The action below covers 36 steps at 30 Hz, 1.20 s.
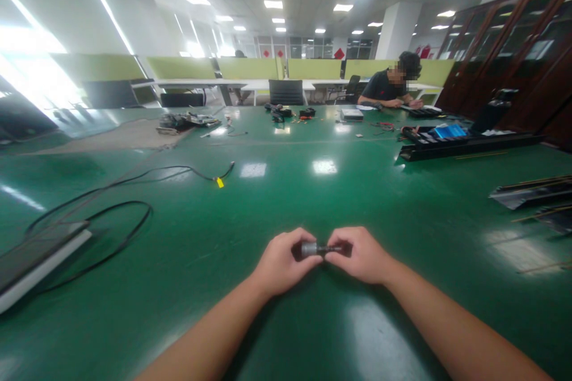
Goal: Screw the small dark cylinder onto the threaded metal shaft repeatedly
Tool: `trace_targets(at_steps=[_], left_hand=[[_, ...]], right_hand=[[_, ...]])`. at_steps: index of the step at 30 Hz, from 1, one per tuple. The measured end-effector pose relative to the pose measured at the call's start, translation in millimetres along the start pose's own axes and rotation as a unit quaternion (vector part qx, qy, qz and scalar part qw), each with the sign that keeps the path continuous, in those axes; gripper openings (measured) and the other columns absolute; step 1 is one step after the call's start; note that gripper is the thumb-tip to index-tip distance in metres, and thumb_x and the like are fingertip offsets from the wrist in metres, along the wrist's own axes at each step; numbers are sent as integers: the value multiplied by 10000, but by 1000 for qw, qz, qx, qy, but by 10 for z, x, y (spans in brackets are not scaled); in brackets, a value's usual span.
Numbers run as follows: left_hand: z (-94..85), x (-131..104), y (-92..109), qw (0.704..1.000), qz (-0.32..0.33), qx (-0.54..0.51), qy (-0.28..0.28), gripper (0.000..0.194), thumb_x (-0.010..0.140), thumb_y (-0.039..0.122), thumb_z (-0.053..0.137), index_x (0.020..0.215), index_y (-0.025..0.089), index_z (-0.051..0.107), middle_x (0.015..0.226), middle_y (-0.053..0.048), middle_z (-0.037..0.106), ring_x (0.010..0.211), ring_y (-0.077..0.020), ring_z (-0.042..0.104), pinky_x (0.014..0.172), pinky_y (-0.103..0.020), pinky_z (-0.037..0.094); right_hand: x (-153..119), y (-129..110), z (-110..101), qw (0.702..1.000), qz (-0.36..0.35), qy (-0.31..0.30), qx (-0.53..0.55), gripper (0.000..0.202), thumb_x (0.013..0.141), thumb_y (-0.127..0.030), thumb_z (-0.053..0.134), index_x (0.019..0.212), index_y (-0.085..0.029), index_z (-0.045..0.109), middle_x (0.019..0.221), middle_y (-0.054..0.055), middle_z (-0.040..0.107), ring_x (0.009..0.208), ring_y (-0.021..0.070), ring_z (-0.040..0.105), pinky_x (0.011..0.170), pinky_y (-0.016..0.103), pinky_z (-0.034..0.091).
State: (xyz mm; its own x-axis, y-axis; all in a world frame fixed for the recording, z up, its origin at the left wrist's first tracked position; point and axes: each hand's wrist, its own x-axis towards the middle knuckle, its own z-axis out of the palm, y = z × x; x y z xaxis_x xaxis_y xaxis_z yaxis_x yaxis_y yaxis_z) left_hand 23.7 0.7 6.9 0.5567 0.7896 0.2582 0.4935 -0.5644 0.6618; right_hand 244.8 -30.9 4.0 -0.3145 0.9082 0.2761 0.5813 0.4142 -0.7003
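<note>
Just above the green table (286, 202), both hands close on one small dark cylindrical part (309, 248), held level between them. Its left section is thicker and grey; the right section is thin, dark and looks stepped or ridged, too blurred to name. My left hand (286, 259) pinches the thick end between thumb and curled fingers. Thumb and fingers of my right hand (361, 255) wrap the thin end. The fingertips of the two hands nearly meet. Parts of both ends are hidden by the fingers.
A flat device (44, 262) with a pale edge lies left, near a looping black cable (149, 214) and a yellow tag (220, 182). Long black housings (473, 146) and metal strips (531, 191) lie right. Electronics (187, 121) sit farther back. Another person (379, 90) works across the table.
</note>
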Motion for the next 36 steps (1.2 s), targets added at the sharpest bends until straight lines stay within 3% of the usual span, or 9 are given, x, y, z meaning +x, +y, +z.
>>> trace_targets(at_steps=[36], left_hand=[[-6,7,-13,1000,-9,-18,0,233,821,386,708,977,225,643,869,8,670,774,-160,598,706,-267,422]], right_hand=[[6,10,-8,1000,7,5,-2,49,790,-223,685,770,-179,681,693,0,658,627,140,573,593,240,392]])
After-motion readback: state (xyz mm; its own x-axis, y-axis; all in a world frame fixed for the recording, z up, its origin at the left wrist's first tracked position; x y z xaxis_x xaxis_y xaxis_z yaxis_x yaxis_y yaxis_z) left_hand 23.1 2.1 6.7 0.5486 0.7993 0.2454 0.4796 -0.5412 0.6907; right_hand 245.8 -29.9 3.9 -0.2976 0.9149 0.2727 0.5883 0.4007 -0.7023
